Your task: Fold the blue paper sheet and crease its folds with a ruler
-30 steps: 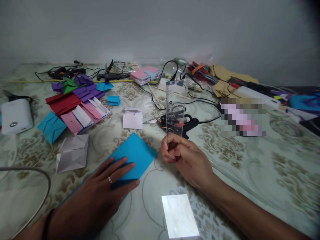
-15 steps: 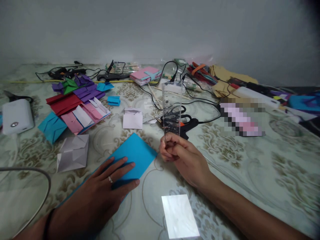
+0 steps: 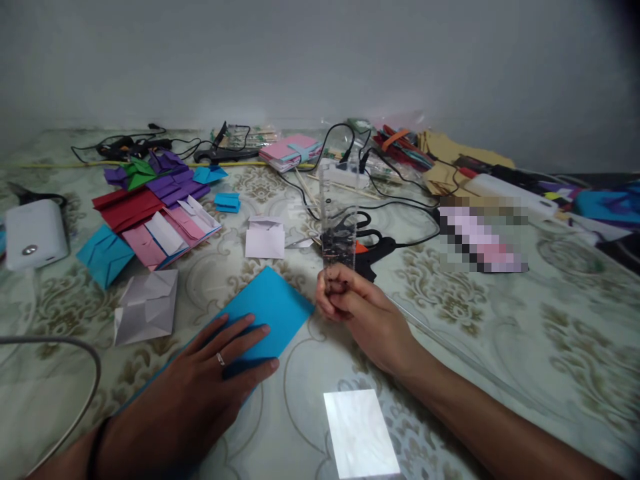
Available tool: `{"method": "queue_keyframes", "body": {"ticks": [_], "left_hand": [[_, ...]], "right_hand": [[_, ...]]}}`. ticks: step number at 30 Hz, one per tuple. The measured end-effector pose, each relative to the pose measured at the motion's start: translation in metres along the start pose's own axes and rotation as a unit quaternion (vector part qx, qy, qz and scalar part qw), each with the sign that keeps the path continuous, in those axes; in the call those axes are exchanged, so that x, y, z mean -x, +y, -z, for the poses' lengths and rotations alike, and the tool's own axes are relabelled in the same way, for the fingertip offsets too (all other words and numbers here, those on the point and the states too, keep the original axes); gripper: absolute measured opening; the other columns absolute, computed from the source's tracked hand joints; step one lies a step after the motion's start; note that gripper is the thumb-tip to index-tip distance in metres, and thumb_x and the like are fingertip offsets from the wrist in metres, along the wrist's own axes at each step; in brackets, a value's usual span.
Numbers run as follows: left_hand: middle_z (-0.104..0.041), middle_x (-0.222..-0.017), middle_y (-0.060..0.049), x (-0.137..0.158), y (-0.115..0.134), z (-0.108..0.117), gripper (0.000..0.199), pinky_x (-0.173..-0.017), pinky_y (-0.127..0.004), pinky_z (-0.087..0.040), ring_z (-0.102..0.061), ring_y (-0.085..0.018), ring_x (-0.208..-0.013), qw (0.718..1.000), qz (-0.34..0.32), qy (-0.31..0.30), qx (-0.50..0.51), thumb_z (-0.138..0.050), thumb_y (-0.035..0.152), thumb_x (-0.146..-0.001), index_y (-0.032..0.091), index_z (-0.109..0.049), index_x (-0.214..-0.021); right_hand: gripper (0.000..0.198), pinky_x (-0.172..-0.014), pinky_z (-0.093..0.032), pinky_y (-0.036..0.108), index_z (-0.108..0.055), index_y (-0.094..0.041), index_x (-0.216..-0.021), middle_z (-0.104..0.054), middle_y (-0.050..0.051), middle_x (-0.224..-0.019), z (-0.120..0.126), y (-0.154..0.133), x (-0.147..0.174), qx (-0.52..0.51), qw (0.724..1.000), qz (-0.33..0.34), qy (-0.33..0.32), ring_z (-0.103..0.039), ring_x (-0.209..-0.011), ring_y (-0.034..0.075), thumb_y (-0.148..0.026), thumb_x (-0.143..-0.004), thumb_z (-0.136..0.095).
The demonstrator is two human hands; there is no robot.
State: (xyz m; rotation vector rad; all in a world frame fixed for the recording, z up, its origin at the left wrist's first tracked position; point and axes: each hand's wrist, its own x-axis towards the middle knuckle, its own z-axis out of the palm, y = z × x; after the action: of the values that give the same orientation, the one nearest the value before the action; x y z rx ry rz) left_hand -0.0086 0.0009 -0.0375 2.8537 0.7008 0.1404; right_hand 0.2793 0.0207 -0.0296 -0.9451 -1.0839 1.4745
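Under my left hand (image 3: 215,373) lies a sheet of blue paper (image 3: 280,300), pressed to the table; the fingers are stretched out and spread across it, with a ring on one. Its near part is hidden below my hand and forearm. My right hand (image 3: 363,307) is closed around the lower end of a clear plastic ruler (image 3: 339,207), which stands up just off the paper's right corner. A white rectangular piece (image 3: 360,433) lies flat on the table nearer to me. Through and behind the ruler show black-handled scissors (image 3: 367,223).
Folded paper pieces, including a red one (image 3: 127,207) and a grey one (image 3: 150,307), lie at the left beside a white power bank (image 3: 35,233). A black glue gun (image 3: 375,257) sits past my right hand. Cables and a pink paper bundle (image 3: 290,152) are at the back.
My right hand and the ruler have shifted slightly left. My left hand and the blue paper have stayed in place.
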Motion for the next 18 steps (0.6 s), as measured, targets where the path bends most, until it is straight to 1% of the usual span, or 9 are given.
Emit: {"method": "queue_keyframes", "body": {"ticks": [3, 5, 10, 15, 18], "left_hand": [[-0.034, -0.168, -0.001, -0.0008, 0.0009, 0.0014, 0.075, -0.125, -0.053, -0.035, -0.031, -0.027, -0.155, 1.000, 0.008, 0.001, 0.011, -0.053, 0.001, -0.085, 0.035, -0.048, -0.152], [-0.037, -0.167, -0.001, -0.0016, 0.0013, 0.0025, 0.074, -0.124, -0.053, -0.037, -0.034, -0.028, -0.154, 1.000, 0.008, 0.005, 0.022, -0.053, 0.001, -0.085, 0.035, -0.050, -0.150], [-0.038, -0.166, 0.000, -0.0011, 0.0012, 0.0026, 0.072, -0.125, -0.052, -0.035, -0.033, -0.027, -0.155, 1.000, 0.008, 0.012, 0.022, -0.052, 0.001, -0.087, 0.035, -0.051, -0.150], [-0.038, -0.166, 0.000, -0.0004, 0.0017, 0.0022, 0.071, -0.125, -0.052, -0.035, -0.033, -0.027, -0.155, 1.000, 0.010, 0.015, 0.026, -0.054, 0.001, -0.088, 0.035, -0.051, -0.150], [-0.039, -0.165, -0.001, -0.0011, 0.0018, 0.0025, 0.071, -0.125, -0.052, -0.035, -0.033, -0.026, -0.155, 1.000, 0.005, 0.017, 0.022, -0.054, 0.001, -0.087, 0.034, -0.051, -0.150]], "right_hand": [[0.010, -0.058, -0.030, 0.029, -0.059, -0.021, -0.090, -0.055, -0.003, -0.074, 0.0006, 0.0057, -0.0019, 0.003, 1.000, 0.007, -0.002, -0.041, -0.062, 0.013, -0.014, -0.089, -0.051], [0.008, -0.060, -0.032, 0.029, -0.058, -0.022, -0.095, -0.058, -0.002, -0.079, -0.0001, 0.0076, -0.0031, 0.005, 1.000, 0.015, 0.008, -0.044, -0.065, 0.013, -0.017, -0.092, -0.053], [0.013, -0.065, -0.038, 0.031, -0.055, -0.023, -0.105, -0.062, -0.001, -0.086, -0.0005, 0.0082, -0.0046, 0.020, 0.999, 0.024, 0.041, -0.051, -0.072, 0.015, -0.021, -0.092, -0.056], [0.024, -0.073, -0.042, 0.032, -0.052, -0.025, -0.110, -0.059, -0.002, -0.089, 0.0023, 0.0094, -0.0021, 0.094, 0.990, 0.080, 0.073, -0.052, -0.078, 0.016, -0.013, -0.089, -0.052], [0.025, -0.078, -0.044, 0.033, -0.050, -0.026, -0.113, -0.057, -0.001, -0.094, 0.0022, 0.0106, -0.0011, 0.125, 0.983, 0.108, 0.077, -0.054, -0.083, 0.016, -0.013, -0.092, -0.052]]}}
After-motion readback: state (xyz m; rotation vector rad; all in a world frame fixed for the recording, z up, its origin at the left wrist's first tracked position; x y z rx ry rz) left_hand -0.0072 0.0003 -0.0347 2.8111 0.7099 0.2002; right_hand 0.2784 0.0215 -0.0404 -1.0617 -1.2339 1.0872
